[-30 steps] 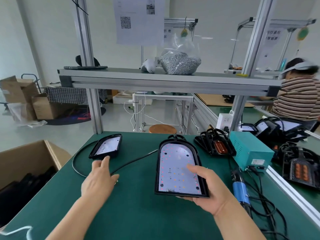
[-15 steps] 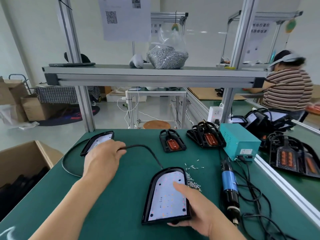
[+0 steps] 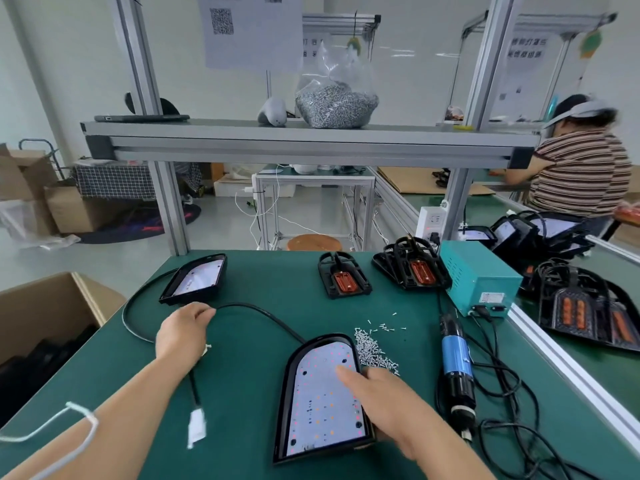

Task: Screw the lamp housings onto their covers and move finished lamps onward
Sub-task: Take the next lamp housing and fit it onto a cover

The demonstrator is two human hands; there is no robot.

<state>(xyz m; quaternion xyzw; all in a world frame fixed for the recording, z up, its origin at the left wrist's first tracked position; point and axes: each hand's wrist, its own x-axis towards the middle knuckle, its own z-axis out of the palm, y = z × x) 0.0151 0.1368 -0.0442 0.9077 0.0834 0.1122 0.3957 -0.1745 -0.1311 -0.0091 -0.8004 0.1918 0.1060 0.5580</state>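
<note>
A black arched lamp housing with a white LED board lies face up on the green bench in front of me. My right hand holds its right edge, thumb resting on the board. My left hand grips the lamp's black cable, which curves from the housing's top toward my fingers. A second lamp lies at the far left of the bench. Black covers with orange inserts, one alone and others stacked, sit at the back. A pile of small screws lies right of the housing.
A blue electric screwdriver lies to the right with tangled leads, wired to a teal power box. An open cardboard box stands left of the bench. A shelf carries a bag of screws. Another person works at the far right.
The housing came down from a raised hold to the bench and closer to me. My left hand moved from beside the far-left lamp onto the cable and took hold of it.
</note>
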